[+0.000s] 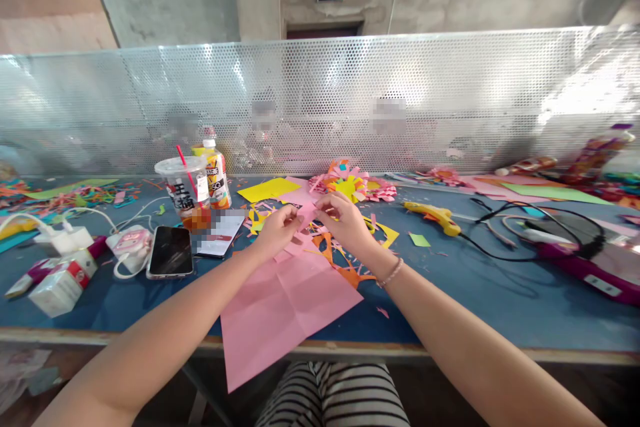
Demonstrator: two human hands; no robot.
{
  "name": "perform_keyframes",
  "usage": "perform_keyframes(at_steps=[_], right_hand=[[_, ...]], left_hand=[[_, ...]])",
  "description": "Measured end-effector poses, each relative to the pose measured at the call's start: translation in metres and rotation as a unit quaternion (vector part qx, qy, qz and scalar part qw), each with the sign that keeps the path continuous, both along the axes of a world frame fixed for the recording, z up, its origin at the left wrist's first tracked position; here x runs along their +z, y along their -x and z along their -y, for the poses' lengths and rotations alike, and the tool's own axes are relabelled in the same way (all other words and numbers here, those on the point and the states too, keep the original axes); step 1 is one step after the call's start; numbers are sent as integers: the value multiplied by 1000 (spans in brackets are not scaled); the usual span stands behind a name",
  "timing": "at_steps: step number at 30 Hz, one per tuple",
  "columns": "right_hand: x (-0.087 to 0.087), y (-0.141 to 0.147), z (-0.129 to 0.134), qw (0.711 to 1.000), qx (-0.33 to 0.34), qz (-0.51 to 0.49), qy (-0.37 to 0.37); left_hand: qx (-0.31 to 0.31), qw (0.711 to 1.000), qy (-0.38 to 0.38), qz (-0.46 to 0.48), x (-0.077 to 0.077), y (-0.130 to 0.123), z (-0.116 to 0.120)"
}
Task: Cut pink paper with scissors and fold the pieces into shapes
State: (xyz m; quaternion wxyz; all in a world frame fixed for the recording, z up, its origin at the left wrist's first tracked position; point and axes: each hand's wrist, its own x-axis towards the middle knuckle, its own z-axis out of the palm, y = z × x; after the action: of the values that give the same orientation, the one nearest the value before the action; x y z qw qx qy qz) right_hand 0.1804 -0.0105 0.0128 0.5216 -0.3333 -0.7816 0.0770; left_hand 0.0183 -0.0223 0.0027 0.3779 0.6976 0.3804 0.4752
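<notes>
A small pink paper piece is pinched between my two hands above the table. My left hand has its fingers closed on the piece's left side. On the right side, the fingers of my right hand are closed on the same piece. Below them a large creased pink sheet lies on the blue table, its near corner hanging over the front edge. Orange paper scraps lie under my right wrist. Behind my hands are a yellow sheet and pink and yellow paper flowers.
To the left stand a drink cup with a red straw and a bottle, near a phone and chargers. A yellow glue gun with a black cable lies right. A perforated metal screen runs behind.
</notes>
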Motion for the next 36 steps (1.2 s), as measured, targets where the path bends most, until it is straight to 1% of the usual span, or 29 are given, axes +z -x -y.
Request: perform_keyframes(at_steps=[2, 5, 8, 10, 15, 18, 22, 26, 30, 33, 36], right_hand=[[1, -1, 1, 1000, 6, 10, -15], [3, -3, 1, 1000, 11, 10, -22], [4, -4, -1, 1000, 4, -8, -8], [5, -5, -1, 1000, 13, -13, 7], [7, -7, 2, 999, 44, 19, 8], [7, -7, 2, 998, 43, 34, -2], [7, -9, -1, 998, 23, 56, -25], [7, -10, -2, 997, 12, 66, -48], [8, -10, 1, 993, 28, 81, -76], [8, -8, 4, 991, 42, 94, -82], [8, -7, 5, 992, 39, 96, -78]], left_hand=[[-12, 1000, 16, 14, 1, 0, 0], [-27, 999, 13, 21, 2, 1, -1], [-37, 999, 16, 30, 3, 2, -2], [-40, 998, 23, 38, 4, 3, -2], [-47, 996, 49, 62, 6, 6, -1], [-54, 994, 68, 68, 4, 6, -2], [-54, 993, 88, 65, 2, 4, -4], [-47, 994, 81, 52, 1, 4, -3], [-17, 998, 47, 29, 2, 5, -1], [-8, 999, 26, 29, 3, 5, 0], [-8, 999, 28, 25, 3, 5, 1]])
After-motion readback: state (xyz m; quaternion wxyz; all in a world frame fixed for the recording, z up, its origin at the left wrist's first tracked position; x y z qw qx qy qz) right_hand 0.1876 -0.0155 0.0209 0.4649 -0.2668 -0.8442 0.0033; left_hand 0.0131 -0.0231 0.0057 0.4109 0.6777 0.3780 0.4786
